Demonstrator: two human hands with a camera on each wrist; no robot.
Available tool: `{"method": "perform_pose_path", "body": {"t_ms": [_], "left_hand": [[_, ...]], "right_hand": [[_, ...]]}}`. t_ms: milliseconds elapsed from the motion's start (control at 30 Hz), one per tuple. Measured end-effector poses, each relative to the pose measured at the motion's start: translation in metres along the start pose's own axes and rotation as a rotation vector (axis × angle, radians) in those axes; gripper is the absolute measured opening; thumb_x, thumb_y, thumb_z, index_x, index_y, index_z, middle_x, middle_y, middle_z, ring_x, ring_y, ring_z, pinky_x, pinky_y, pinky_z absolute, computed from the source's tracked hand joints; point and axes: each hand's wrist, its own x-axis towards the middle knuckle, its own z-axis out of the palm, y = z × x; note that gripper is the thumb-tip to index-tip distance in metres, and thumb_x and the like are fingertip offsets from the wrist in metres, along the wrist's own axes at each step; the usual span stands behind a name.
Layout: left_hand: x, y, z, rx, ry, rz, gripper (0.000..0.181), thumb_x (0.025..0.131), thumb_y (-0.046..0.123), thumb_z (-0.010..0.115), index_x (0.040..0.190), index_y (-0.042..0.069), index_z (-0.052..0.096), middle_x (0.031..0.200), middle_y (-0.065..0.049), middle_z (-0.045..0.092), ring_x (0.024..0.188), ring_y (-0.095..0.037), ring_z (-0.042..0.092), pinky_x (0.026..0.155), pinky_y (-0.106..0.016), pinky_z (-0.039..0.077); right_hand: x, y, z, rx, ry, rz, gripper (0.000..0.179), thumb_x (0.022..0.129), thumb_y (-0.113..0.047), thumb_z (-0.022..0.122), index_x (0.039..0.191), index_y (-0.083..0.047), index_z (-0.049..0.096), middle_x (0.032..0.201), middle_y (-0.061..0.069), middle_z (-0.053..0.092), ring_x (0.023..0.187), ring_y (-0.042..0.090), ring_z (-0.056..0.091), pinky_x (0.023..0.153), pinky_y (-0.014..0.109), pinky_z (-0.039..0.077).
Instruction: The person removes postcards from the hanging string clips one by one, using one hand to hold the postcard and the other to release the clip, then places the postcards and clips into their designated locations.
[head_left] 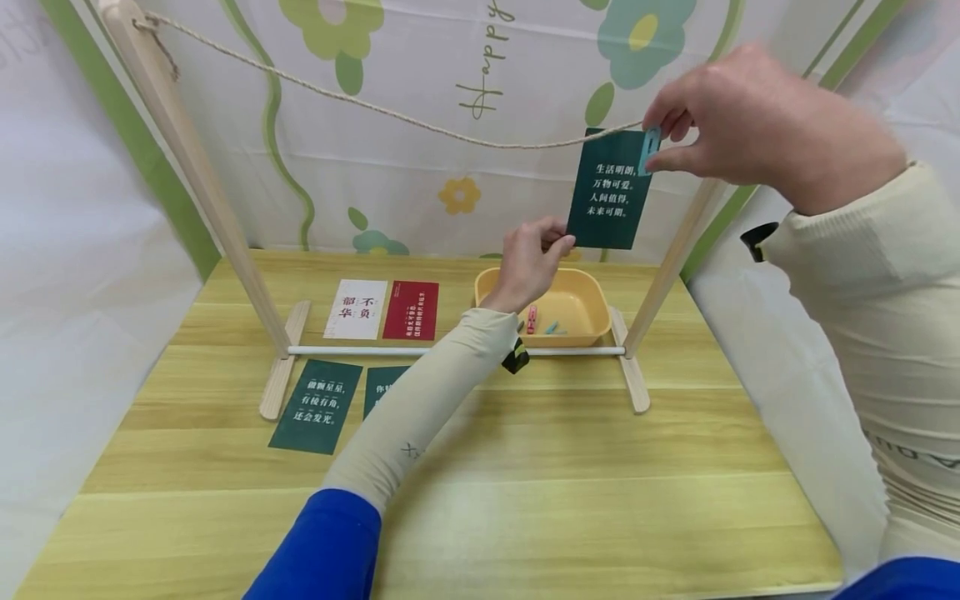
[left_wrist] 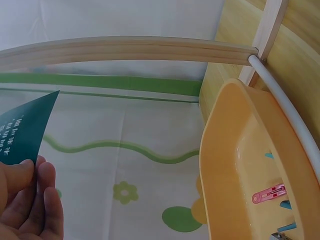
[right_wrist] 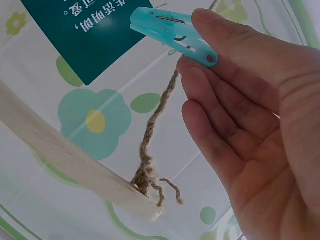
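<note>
A dark green card point(head_left: 611, 190) with white writing stands upright against the twine point(head_left: 390, 111) near its right end. My left hand point(head_left: 527, 260) pinches the card's lower left corner between thumb and fingers, as the left wrist view also shows. At the card's upper right edge, my right hand point(head_left: 738, 125) pinches a light blue clothes peg point(right_wrist: 175, 32) between thumb and forefinger. In the head view the peg overlaps the card's edge by the twine; whether it bites both cannot be told. The other right fingers are loosely bent.
Wooden posts point(head_left: 202, 175) hold the twine above a white rod point(head_left: 450, 351). Behind the rod, a yellow basin point(head_left: 588, 304) holds a pink peg point(left_wrist: 269, 193) and several blue ones. A white card point(head_left: 356, 309), a red card point(head_left: 411, 310) and green cards point(head_left: 316, 407) lie at the left.
</note>
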Motion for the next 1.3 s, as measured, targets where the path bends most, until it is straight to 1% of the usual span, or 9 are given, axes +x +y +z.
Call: {"method": "perform_pose_path", "body": {"t_ms": [333, 600, 833, 967, 1067, 1300], "left_hand": [[-0.001, -0.005, -0.003, 0.005, 0.004, -0.007, 0.018, 0.106, 0.017, 0.066, 0.116, 0.006, 0.075, 0.104, -0.007, 0.079, 0.091, -0.015, 0.071, 0.082, -0.021, 0.058], [-0.002, -0.008, -0.005, 0.002, 0.006, -0.023, 0.019, 0.106, 0.018, 0.066, 0.116, 0.006, 0.075, 0.104, -0.007, 0.078, 0.092, -0.016, 0.071, 0.083, -0.022, 0.059], [-0.003, -0.012, -0.006, 0.004, 0.007, -0.032, 0.02, 0.106, 0.018, 0.066, 0.118, 0.005, 0.074, 0.106, -0.008, 0.078, 0.094, -0.016, 0.071, 0.085, -0.022, 0.059], [-0.003, -0.014, -0.007, 0.004, 0.015, -0.043, 0.02, 0.106, 0.017, 0.066, 0.118, 0.005, 0.074, 0.107, -0.008, 0.079, 0.095, -0.017, 0.072, 0.084, -0.023, 0.059], [-0.003, -0.016, -0.008, 0.001, 0.016, -0.05, 0.02, 0.106, 0.017, 0.066, 0.118, 0.004, 0.074, 0.107, -0.008, 0.079, 0.095, -0.017, 0.073, 0.085, -0.023, 0.06], [-0.004, -0.021, -0.01, -0.012, 0.024, -0.073, 0.019, 0.106, 0.018, 0.066, 0.117, 0.004, 0.074, 0.104, -0.008, 0.078, 0.094, -0.017, 0.072, 0.084, -0.025, 0.06]], "right_hand": [[-0.001, -0.006, 0.009, -0.012, -0.023, -0.033, 0.04, 0.089, -0.018, 0.086, 0.118, 0.006, 0.072, 0.112, 0.029, 0.075, 0.1, 0.044, 0.072, 0.089, 0.061, 0.06], [0.0, -0.012, 0.015, 0.043, -0.067, -0.034, 0.039, 0.091, -0.015, 0.084, 0.121, 0.006, 0.071, 0.116, 0.029, 0.074, 0.104, 0.044, 0.072, 0.093, 0.06, 0.061], [0.002, -0.014, 0.024, 0.053, -0.101, -0.047, 0.04, 0.091, -0.016, 0.085, 0.122, 0.006, 0.071, 0.118, 0.028, 0.074, 0.104, 0.042, 0.073, 0.092, 0.059, 0.061], [0.003, -0.014, 0.029, 0.061, -0.123, -0.058, 0.04, 0.091, -0.017, 0.084, 0.122, 0.005, 0.071, 0.117, 0.027, 0.076, 0.103, 0.04, 0.074, 0.092, 0.058, 0.06], [0.003, -0.014, 0.034, 0.075, -0.125, -0.065, 0.04, 0.091, -0.017, 0.084, 0.121, 0.005, 0.072, 0.114, 0.026, 0.076, 0.101, 0.039, 0.074, 0.091, 0.056, 0.061], [0.002, -0.014, 0.044, 0.106, -0.176, -0.041, 0.042, 0.091, -0.017, 0.084, 0.125, 0.003, 0.071, 0.12, 0.026, 0.075, 0.105, 0.039, 0.073, 0.093, 0.056, 0.061]]}}
